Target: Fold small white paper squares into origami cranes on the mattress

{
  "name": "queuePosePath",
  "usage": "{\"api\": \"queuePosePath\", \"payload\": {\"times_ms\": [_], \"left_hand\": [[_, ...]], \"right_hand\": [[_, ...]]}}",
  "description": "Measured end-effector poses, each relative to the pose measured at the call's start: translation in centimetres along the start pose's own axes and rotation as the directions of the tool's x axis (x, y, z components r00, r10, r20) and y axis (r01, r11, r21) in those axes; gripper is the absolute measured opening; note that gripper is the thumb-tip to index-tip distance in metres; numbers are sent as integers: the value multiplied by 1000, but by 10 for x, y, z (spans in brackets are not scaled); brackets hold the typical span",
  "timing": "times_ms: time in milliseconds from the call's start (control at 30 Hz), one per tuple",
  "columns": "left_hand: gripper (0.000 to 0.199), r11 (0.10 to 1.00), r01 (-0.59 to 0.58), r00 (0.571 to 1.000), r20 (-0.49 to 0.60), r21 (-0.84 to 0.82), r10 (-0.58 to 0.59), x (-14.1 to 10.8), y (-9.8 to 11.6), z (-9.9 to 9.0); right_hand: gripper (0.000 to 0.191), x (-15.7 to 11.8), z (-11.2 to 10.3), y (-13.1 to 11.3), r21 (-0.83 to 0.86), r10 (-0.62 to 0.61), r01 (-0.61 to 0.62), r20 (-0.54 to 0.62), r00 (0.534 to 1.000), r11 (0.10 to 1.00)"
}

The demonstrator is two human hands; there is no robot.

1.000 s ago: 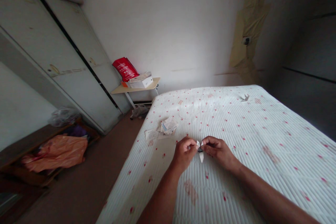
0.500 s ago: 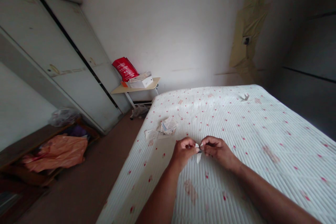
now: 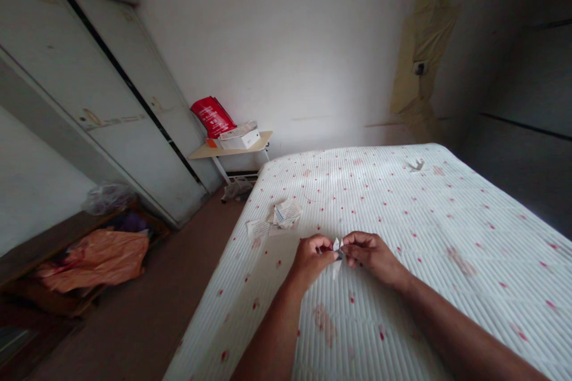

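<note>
Between my two hands is a small piece of folded paper, white with a darker grey part, pointed at its top and bottom. My left hand pinches its left side between thumb and fingers. On the other side, the thumb and fingers of my right hand pinch it too. The hands are close together just above the mattress. Beyond my left hand lies a loose pile of printed paper squares. A folded paper figure sits near the far right of the mattress.
A small side table behind the bed holds a red bag and a white box. A tall cabinet stands at left. An orange plastic bag lies on a low wooden shelf.
The fingertips have moved slightly apart, so more of the folded paper's upper points shows between them. The paper pile and the far paper figure stay in place.
</note>
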State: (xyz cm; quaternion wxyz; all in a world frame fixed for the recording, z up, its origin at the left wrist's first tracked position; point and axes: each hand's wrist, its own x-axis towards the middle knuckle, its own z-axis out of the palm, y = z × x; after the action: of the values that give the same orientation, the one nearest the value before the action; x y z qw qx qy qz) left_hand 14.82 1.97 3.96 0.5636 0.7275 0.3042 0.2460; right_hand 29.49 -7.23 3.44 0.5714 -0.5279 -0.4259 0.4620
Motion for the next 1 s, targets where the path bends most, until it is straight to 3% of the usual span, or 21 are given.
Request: {"api": "queuePosePath", "payload": {"times_ms": [267, 567, 1000], "left_hand": [[15, 983, 45, 999, 28, -175, -41, 0, -5, 0], [9, 1000, 13, 1000, -19, -8, -13, 0, 0, 3], [20, 990, -96, 995, 6, 104, 96, -1, 3, 2]], "right_hand": [[25, 1, -4, -1, -2, -13, 13, -20, 1000, 1000], [20, 0, 1, -3, -73, -130, 130, 5, 991, 989], [19, -1, 5, -7, -103, -105, 103, -8, 994, 989]]}}
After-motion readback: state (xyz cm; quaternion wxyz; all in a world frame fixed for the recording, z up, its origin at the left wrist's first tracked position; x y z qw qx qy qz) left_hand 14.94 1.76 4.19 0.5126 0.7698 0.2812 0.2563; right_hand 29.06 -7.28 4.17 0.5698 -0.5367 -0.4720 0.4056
